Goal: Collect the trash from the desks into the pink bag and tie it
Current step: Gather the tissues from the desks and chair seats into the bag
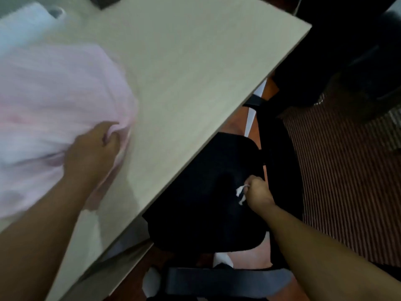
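The pink bag (pixel 50 109) lies bulging on the left part of the pale desk (pixel 184 72), blurred by motion. My left hand (pixel 93 148) grips a bunch of its plastic at the bag's right edge. My right hand (pixel 258 194) is below desk level, over the black seat of an office chair (pixel 201 203), and is closed on a small white crumpled scrap of paper (pixel 240 193) that sticks out from the fingers.
A white plastic bag (pixel 23 25) lies at the desk's far left corner and a dark object (pixel 104 1) at its back edge. A second black chair (pixel 347 53) stands at the upper right. A striped rug (pixel 347 174) covers the floor at right.
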The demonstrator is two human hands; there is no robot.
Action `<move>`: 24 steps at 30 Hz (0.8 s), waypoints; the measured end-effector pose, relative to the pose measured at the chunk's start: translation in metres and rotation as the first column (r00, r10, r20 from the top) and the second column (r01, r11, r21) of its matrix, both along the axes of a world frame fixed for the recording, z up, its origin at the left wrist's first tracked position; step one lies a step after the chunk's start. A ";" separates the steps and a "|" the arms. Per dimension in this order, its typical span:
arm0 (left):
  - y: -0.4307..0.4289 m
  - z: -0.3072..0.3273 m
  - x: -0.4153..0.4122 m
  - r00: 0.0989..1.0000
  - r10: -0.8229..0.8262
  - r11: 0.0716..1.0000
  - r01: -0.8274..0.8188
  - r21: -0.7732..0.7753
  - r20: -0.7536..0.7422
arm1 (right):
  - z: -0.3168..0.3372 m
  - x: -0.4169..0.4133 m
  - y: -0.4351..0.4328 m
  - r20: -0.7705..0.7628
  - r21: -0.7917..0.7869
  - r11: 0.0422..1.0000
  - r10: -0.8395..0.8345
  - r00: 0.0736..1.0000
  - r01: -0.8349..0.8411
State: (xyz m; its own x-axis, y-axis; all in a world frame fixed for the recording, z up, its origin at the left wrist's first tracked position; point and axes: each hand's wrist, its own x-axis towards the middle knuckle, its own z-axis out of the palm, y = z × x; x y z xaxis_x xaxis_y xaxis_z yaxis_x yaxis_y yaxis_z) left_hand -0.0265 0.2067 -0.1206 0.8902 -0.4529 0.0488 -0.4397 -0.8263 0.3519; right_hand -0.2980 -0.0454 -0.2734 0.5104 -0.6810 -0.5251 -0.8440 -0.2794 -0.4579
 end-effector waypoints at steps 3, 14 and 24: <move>0.009 0.048 0.003 0.996 -0.022 0.992 0.010 -0.127 -0.087 | 0.075 0.024 -0.011 0.184 -0.174 0.985 0.032 0.982 0.000; 0.101 0.186 0.006 0.973 0.198 0.776 -0.228 -0.588 -0.116 | 0.294 0.220 0.144 0.819 -0.172 0.978 0.208 0.534 -0.117; 0.170 0.200 0.032 0.952 0.207 0.625 -0.307 -0.718 -0.226 | 0.289 0.286 0.262 0.427 -0.198 0.728 0.667 0.611 -0.656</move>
